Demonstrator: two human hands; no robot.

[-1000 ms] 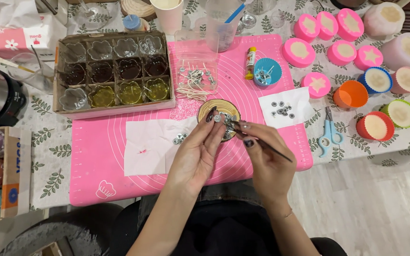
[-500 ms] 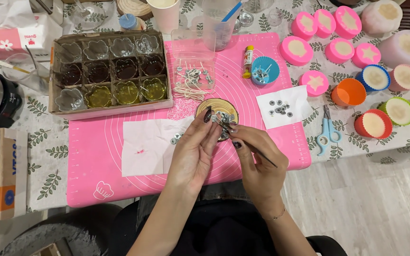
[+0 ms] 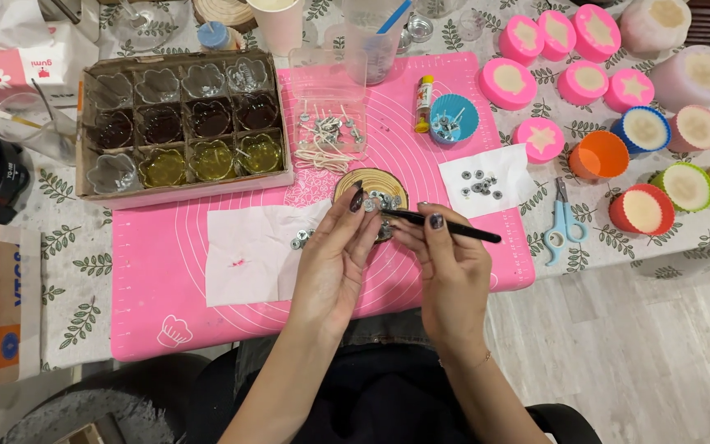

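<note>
- Pink mat (image 3: 207,329) covers the table in front of us, and both our hands work just above its near middle.
- Our left hand (image 3: 334,263) pinches a small metal tab (image 3: 369,205) between fingertips, over the round wooden disc (image 3: 353,182) where more tabs lie.
- Our right hand (image 3: 454,267) is closed around a thin black tool (image 3: 445,225), held like a pen, its tip touching the tab.
- To do this well, we judge the left pinch should stay firm and low over the disc, so a slipped tab drops among the others and not off the mat.
- We would brace the two hands against each other and move only the tool tip.
- White paper (image 3: 252,255) with a few loose tabs lies just left of the hands; a second sheet (image 3: 507,164) with more lies to the right.
- Scissors (image 3: 563,222) sit further right, and a cardboard tray (image 3: 281,177) of glass moulds stands far left.
</note>
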